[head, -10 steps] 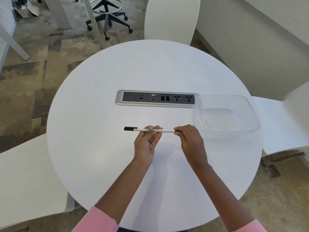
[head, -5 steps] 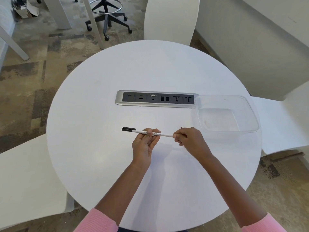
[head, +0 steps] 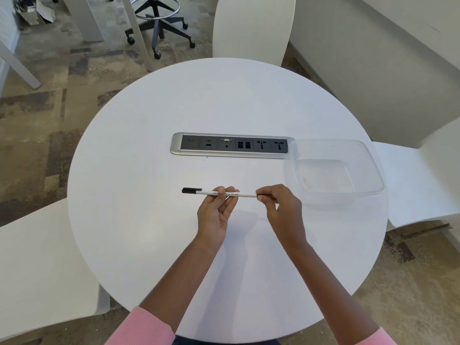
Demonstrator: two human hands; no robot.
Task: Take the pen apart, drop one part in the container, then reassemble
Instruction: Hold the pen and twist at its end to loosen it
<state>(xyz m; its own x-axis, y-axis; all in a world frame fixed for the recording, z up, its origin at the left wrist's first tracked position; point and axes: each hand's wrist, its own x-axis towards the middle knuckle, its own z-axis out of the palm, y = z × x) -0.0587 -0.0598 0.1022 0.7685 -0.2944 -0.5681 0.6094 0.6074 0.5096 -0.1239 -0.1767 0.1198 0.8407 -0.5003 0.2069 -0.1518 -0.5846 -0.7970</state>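
A thin white pen (head: 246, 194) with a black cap at its left end is held level above the round white table (head: 149, 145). My left hand (head: 216, 210) pinches the barrel near its middle, palm up. My right hand (head: 280, 204) pinches the pen's right end, where a short black piece shows at the fingertips. The clear plastic container (head: 373, 170) stands to the right of my right hand with nothing in it.
A grey power and data socket strip (head: 231, 145) is set into the table behind the pen, its right end touching the container. White chairs stand at the far side (head: 251, 28), right (head: 423, 180) and left (head: 37, 270). A rolling stool base (head: 159, 21) is on the carpet beyond.
The pen tilted down to the right half a second ago and is level again now. My right hand has turned and moved a little right, exposing a short black piece at the pen's end.
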